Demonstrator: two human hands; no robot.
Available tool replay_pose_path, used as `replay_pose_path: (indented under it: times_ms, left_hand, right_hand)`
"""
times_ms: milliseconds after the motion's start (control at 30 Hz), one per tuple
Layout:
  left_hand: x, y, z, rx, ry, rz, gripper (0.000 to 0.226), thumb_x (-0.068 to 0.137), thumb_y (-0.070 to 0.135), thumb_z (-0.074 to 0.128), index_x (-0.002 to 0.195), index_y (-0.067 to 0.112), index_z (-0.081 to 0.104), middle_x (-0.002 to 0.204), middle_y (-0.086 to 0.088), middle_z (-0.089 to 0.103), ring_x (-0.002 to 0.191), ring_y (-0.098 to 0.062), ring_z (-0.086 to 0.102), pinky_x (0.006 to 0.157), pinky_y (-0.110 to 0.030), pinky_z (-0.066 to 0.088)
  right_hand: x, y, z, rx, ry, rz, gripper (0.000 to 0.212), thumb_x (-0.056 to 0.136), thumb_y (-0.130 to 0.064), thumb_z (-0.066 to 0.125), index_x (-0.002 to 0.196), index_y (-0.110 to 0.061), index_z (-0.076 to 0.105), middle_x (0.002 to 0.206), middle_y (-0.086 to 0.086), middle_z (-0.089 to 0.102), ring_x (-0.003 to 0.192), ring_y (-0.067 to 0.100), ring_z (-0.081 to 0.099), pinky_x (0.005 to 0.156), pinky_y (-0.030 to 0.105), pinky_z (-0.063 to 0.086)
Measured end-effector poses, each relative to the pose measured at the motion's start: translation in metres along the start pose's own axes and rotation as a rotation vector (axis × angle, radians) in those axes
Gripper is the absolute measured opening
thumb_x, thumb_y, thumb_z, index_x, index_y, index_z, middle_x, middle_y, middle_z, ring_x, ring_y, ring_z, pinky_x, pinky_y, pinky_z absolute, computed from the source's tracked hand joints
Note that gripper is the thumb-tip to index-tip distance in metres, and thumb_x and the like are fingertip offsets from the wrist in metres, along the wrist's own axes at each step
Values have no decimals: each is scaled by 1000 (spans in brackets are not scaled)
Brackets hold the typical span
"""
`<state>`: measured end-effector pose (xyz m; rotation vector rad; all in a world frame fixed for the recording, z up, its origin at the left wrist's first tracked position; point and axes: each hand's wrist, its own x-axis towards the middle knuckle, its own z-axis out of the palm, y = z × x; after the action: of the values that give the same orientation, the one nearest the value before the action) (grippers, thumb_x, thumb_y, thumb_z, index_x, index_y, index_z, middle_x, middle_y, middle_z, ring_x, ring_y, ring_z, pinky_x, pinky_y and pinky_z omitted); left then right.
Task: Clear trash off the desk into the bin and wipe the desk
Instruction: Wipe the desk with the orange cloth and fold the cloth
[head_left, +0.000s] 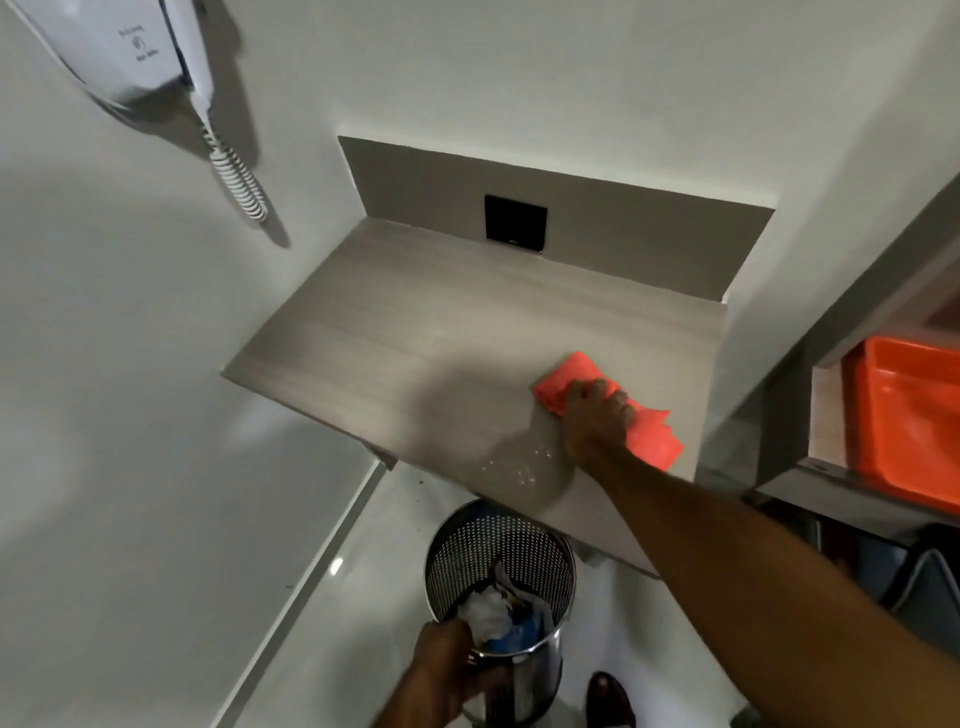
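A grey wood-grain desk (395, 332) juts out from the wall. My right hand (597, 423) presses an orange cloth (576, 371) flat on the desk's near right part. Small white crumbs (514, 467) lie at the front edge, just left of that hand. Below the edge stands a perforated metal bin (519, 545) holding crumpled white and blue trash (501, 616). My left hand (457, 667) grips the bin's near rim.
A white wall-mounted hair dryer (130, 57) with a coiled cord hangs at upper left. A black socket plate (515, 226) sits in the desk's back panel. An orange tray (904, 415) rests on a shelf at right. A dark shoe (610, 699) is on the white floor.
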<state>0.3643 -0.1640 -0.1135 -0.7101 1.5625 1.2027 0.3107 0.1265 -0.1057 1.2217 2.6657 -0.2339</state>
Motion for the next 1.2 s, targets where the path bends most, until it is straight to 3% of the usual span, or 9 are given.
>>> replay_pose_path:
  times_ms: [200, 300, 400, 467, 567, 667, 867, 1000, 1200]
  left_hand:
    - [12, 34, -27, 95, -13, -5, 34, 79, -15, 66, 113, -14, 60, 115, -31, 63, 87, -42, 66, 61, -50, 63]
    - [18, 43, -39, 118, -19, 17, 29, 82, -10, 65, 110, -12, 61, 110, -30, 65, 95, -48, 65, 66, -54, 62]
    - [29, 40, -48, 162, 19, 36, 23, 93, -1, 53, 113, -11, 57, 110, -34, 64, 97, -50, 66, 74, -61, 60]
    - [40, 27, -54, 184, 34, 49, 26, 92, 1, 55, 118, -5, 55, 115, -35, 62, 95, -51, 67, 67, -60, 60]
    - [71, 0, -56, 231, 48, 162, 20, 89, 18, 64, 109, 20, 63, 104, -23, 69, 81, -43, 71, 60, -55, 61]
    - [123, -34, -49, 303, 50, 208, 28, 85, 21, 66, 113, 15, 63, 112, -19, 71, 96, -39, 70, 83, -60, 58]
    - [237, -98, -13, 126, -88, -46, 24, 91, 31, 62, 114, 26, 63, 113, -9, 72, 94, -34, 72, 69, -51, 62]
    - [311, -137, 20, 84, -76, -126, 22, 91, 25, 58, 112, 17, 62, 111, -15, 71, 94, -34, 71, 77, -54, 61]
    - [363, -189, 64, -43, -2, -195, 29, 94, 19, 52, 123, 16, 53, 121, -15, 65, 97, -34, 68, 57, -39, 61]
  right_hand:
    - [-31, -66, 18, -101, 56, -224, 43, 99, -20, 33, 140, -9, 40, 142, 29, 43, 118, 50, 51, 94, 53, 47]
    - [-101, -95, 43, -105, 69, -422, 39, 90, -18, 51, 128, -9, 53, 130, 26, 58, 106, 45, 62, 86, 50, 53]
    - [-170, -108, 86, 51, -205, -575, 55, 84, -21, 65, 134, -13, 46, 128, 20, 60, 112, 42, 60, 92, 50, 53]
    - [-199, -103, 116, 85, -361, -511, 53, 93, -26, 53, 143, -17, 38, 142, 15, 52, 133, 37, 47, 111, 51, 38]
    - [-206, -82, 147, 284, -330, -344, 53, 98, -29, 42, 150, -27, 32, 152, 5, 44, 141, 26, 40, 119, 41, 30]
    - [-189, -50, 172, 371, -286, -222, 58, 100, -33, 43, 155, -32, 23, 147, 1, 52, 124, 20, 57, 103, 30, 46]
    - [-145, 24, 258, 574, -194, 49, 58, 92, -29, 59, 147, -30, 42, 127, 3, 68, 109, 26, 66, 93, 35, 54]
    - [-134, 58, 321, 593, -251, 53, 51, 95, -34, 60, 141, -18, 48, 131, 7, 65, 115, 26, 64, 95, 39, 54]
    - [-119, 103, 370, 527, -386, 22, 56, 88, -12, 66, 138, -11, 42, 136, 10, 58, 121, 30, 59, 95, 45, 54]
